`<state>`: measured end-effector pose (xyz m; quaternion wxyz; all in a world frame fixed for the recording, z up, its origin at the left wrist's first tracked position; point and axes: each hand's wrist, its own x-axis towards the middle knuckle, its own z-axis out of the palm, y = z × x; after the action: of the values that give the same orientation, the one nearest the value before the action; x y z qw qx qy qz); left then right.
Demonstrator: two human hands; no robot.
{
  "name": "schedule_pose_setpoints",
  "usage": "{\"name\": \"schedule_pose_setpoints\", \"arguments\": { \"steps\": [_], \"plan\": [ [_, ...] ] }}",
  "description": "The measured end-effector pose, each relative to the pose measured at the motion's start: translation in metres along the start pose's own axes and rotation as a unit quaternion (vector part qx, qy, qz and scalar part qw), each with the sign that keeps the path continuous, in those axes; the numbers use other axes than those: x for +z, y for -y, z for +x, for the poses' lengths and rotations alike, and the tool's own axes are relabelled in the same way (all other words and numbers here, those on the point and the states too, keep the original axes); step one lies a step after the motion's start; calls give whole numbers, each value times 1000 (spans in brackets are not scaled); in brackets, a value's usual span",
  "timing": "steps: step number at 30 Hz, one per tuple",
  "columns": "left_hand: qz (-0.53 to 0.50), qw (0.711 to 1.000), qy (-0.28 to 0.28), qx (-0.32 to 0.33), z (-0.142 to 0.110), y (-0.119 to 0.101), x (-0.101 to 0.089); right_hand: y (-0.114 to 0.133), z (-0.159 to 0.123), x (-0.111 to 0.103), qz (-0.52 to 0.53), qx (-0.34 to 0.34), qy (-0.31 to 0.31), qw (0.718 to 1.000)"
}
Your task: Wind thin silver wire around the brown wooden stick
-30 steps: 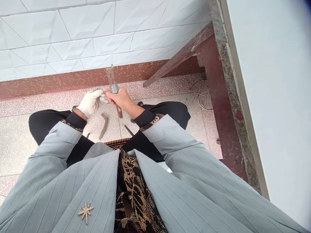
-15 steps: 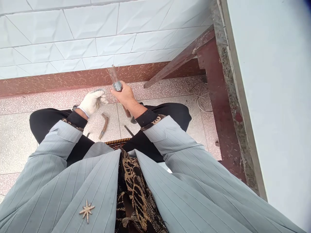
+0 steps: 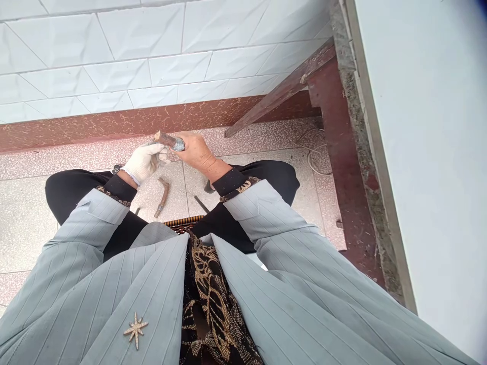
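My bare right hand (image 3: 196, 150) is wrapped round a brown wooden handle (image 3: 166, 140) with a band of silver wire wound near its end; the handle lies nearly level, pointing left. My left hand (image 3: 143, 159) wears a white glove, its fingers curled close against the handle's left tip and seeming to pinch something small and grey that I cannot make out. Both hands hover above my knees in black trousers. On the floor tile below them lies a second curved brown handle (image 3: 163, 196) with a metal tip.
A thin dark metal rod (image 3: 201, 204) lies on the speckled floor by my right knee. A woven edge (image 3: 184, 221) shows between my legs. A slanted wooden plank (image 3: 281, 90) leans by the tiled wall. A loose white wire (image 3: 314, 154) lies near the dark red door frame (image 3: 342, 152).
My right hand has tipped the wire-wrapped handle from upright down to nearly level, pointing left. The gloved left hand, briefly apart from it, has closed in on its tip again.
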<state>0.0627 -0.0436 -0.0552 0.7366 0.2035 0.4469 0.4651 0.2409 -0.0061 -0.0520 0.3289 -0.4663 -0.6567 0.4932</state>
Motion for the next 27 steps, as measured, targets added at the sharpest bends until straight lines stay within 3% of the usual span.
{"name": "schedule_pose_setpoints", "arguments": {
  "steps": [8, 12, 17, 20, 24, 27],
  "plan": [
    [35, 999, 19, 22, -5, -7, 2, 0, 2, 1, -17, -3, -21, 1000],
    [91, 995, 42, 16, -9, -15, 0, 7, 0, 0, 41, 85, 3, 996],
    [185, 981, 66, 1, -14, -21, -4, 13, -3, -4, 244, 213, 90, 942],
    [234, 968, 91, 27, -12, -21, -7, 17, -4, -7, 296, 258, 126, 911],
    [361, 920, 110, 109, -11, -17, -8, 20, -4, -10, 298, 311, 178, 885],
    [489, 844, 91, 200, -12, -14, -8, 17, -4, -11, 287, 332, 199, 876]
  ]
}}
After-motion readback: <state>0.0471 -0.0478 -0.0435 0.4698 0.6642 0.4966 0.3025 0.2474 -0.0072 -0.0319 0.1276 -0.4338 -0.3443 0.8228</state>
